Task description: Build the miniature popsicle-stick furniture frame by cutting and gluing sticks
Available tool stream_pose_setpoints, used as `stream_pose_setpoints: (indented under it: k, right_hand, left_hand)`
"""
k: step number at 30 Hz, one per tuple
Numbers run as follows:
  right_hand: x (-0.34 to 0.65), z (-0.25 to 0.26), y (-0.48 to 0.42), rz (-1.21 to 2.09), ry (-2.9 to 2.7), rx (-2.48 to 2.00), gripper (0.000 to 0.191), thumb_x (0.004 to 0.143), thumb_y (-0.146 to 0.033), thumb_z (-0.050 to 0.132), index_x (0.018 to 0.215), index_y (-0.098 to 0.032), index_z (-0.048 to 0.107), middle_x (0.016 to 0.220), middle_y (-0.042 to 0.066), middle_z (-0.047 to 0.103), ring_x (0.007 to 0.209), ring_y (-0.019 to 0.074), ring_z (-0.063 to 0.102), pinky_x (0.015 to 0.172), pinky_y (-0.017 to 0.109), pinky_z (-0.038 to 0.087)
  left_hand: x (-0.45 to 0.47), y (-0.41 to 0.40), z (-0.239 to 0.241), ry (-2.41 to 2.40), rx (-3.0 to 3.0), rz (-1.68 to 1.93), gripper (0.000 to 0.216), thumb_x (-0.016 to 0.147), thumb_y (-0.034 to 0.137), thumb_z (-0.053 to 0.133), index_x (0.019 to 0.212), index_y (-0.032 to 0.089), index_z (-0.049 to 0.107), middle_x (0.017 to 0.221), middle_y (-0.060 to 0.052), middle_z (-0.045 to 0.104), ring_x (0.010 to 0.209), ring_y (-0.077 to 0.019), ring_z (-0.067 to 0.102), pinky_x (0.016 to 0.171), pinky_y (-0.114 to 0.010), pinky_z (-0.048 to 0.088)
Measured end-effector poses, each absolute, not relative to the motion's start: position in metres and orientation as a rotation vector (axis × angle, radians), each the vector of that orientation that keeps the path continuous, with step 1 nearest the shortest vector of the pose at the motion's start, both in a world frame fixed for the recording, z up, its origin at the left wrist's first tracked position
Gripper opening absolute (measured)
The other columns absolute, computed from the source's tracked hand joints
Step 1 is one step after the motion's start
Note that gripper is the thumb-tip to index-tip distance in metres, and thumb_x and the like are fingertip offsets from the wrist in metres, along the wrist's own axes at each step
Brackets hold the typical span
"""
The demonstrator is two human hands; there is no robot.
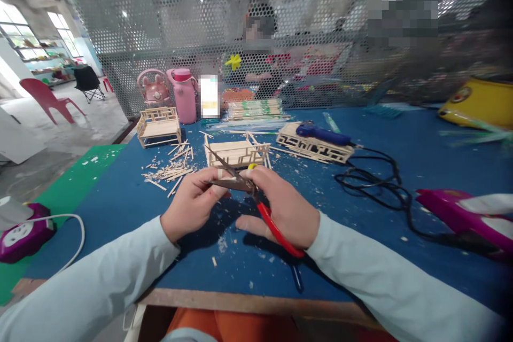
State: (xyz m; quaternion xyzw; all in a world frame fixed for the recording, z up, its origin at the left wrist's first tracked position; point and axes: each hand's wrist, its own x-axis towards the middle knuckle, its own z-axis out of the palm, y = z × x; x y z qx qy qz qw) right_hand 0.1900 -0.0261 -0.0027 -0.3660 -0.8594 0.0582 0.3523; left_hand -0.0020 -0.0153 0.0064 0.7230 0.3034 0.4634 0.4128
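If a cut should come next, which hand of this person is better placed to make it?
Probably the right hand: it holds the red-handled scissors, whose blades stand open. The left hand is by the blades, away from the red handle, so it seems less suited.

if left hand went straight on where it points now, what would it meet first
Probably the open scissors in the right hand; blades and left hand overlap in view, so depth is unclear.
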Motion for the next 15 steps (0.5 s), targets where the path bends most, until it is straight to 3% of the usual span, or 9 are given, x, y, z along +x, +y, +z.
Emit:
stream_pose_setpoints:
  k: [6, 15]
  right_hand:
    - [0.1881, 0.0008, -0.0265, 0.087, -2.269, -0.962, 0.068, 0.07, -0.068, 0.058, 0.111, -0.015, 0.05, 0.096, 0.013, 0.054, 0.088, 0.0275, 0.051, 0.08, 0.046, 0.044]
    - [0.1876, -0.0036, -0.0259, 0.197, -2.237, -0.867, 0.072, 0.07, -0.073, 0.053, 0.114, -0.016, 0.049, 0.094, 0.01, 0.054, 0.085, 0.0238, 0.052, 0.076, 0.04, 0.045]
  left_hand:
    - [0.0002, -0.0185, 0.0055, 0.792, 1.778, 1.176, 0.017, 0.083, 0.019, 0.053, 0.072, 0.014, 0.065, 0.067, -0.001, 0.062, 0.062, -0.01, 0.055, 0.061, -0.02, 0.045]
    - [0.0018, -0.0191, 0.0085, 0.728, 1.747, 1.188, 0.023, 0.083, 0.033, 0.057, 0.074, 0.015, 0.068, 0.07, -0.003, 0.066, 0.062, -0.0113, 0.057, 0.06, -0.022, 0.047]
